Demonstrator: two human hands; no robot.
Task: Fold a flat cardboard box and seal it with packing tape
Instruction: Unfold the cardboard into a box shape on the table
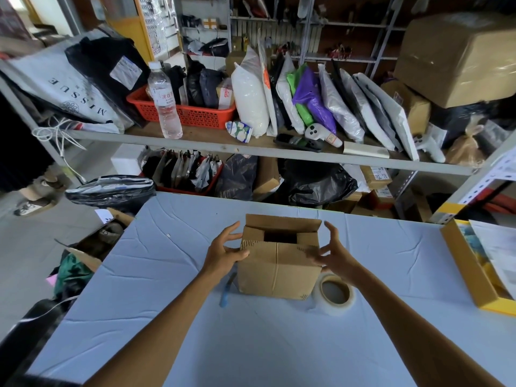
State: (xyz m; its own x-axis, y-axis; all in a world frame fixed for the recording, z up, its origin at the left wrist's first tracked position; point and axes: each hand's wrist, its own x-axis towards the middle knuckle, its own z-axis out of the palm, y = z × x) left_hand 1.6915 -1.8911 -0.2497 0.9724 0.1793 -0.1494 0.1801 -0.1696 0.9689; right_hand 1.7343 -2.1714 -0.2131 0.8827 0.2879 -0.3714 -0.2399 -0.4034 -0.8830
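At the middle of the pale blue cloth-covered table [156, 277] stands the small brown corrugated cardboard box [279, 270], upright, its top not yet closed: the far flap [282, 222] stands up and the side flaps lean in over a dark opening. I have my left hand [223, 251] at the box's upper left corner and my right hand [333, 251] at its upper right edge. Both have their fingers spread and only lightly bent, the tips touching the cardboard without clamping it.

I judge the box empty and light, so it may skate on the cloth if I push from one side only. The walls look stiff, but the flaps should bend easily along their creases. The best hold seems to be on the two upper side edges, pressing inward evenly, then thumbs on the flaps to bring them flat.

Just right of the box, on the near side, lies the roll of clear packing tape [335, 293], touching or nearly touching it. A slim blue tool [226, 291] lies near its left corner.
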